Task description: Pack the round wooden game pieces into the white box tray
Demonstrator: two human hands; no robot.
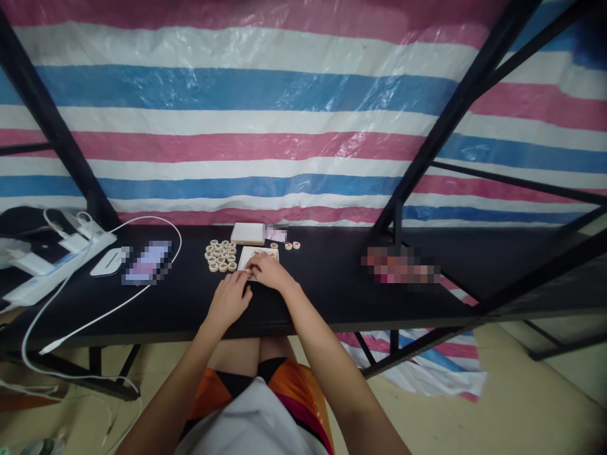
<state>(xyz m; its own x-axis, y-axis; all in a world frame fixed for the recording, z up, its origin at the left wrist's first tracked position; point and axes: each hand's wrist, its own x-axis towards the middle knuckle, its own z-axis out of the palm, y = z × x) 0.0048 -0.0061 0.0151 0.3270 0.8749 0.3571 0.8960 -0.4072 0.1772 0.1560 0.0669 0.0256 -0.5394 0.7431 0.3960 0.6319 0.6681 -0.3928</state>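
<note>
White tray [243,253] lies flat on the black surface [327,297], ahead of the seated person, with round red-marked pieces [270,254] inside it, partly covered by the right hand [269,272]. That hand comes in from the tray's five o'clock and arches over it, fingers bent down toward its left part; whether they hold a piece I cannot tell. The left hand [231,298] sits at the tray's seven o'clock, thumb apart from the loosely curved fingers, whose tips reach the near left corner; whether they grip anything there I cannot tell.

At nine o'clock, just beside the tray, dark-marked pieces [220,256] stand in a close cluster. A white box [247,234] lies at eleven o'clock, with a blurred card [275,234] next to it at one o'clock. Two loose red-marked discs [292,245] lie near the tray at two o'clock. Well off toward nine o'clock are a blurred phone [150,260], a flat white device [107,262] and a power strip [33,287]. A striped sheet [265,88] hangs behind, at twelve o'clock.
</note>
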